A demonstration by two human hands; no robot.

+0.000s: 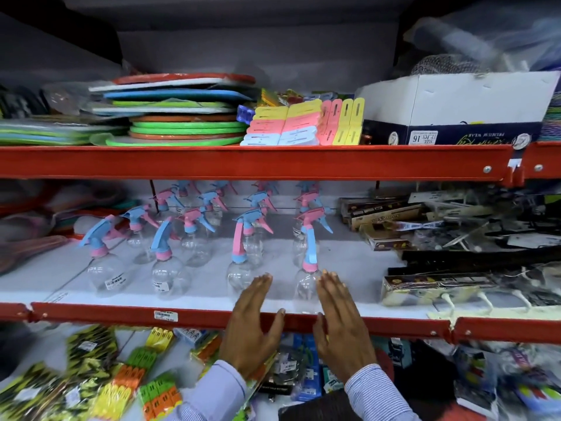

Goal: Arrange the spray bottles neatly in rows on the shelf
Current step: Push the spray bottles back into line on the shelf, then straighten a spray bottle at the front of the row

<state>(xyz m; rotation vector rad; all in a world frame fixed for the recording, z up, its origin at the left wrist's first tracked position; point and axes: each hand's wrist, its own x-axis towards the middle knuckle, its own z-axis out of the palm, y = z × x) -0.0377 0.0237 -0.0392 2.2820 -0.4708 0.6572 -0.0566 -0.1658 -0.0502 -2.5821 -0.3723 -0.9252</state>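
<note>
Several clear spray bottles with pink and blue trigger heads stand in rows on the white middle shelf [349, 259]. Along the front stand the far-left bottle [104, 276], a second one [170, 276], a third [239, 273] and the right one [306, 284]. More bottles [194, 238] stand behind them toward the back wall. My left hand [253, 326] is flat with fingers apart, its tips at the third bottle's base. My right hand [341, 323] is also flat, just right of the right front bottle. Neither hand holds anything.
A red shelf rail [121, 314] runs across the front under my hands. Dark boxed goods and packets [440, 238] crowd the shelf's right side. Coloured mats [182, 117], pastel clips and a white box [455, 107] fill the shelf above. Packets of pegs [127, 375] lie below.
</note>
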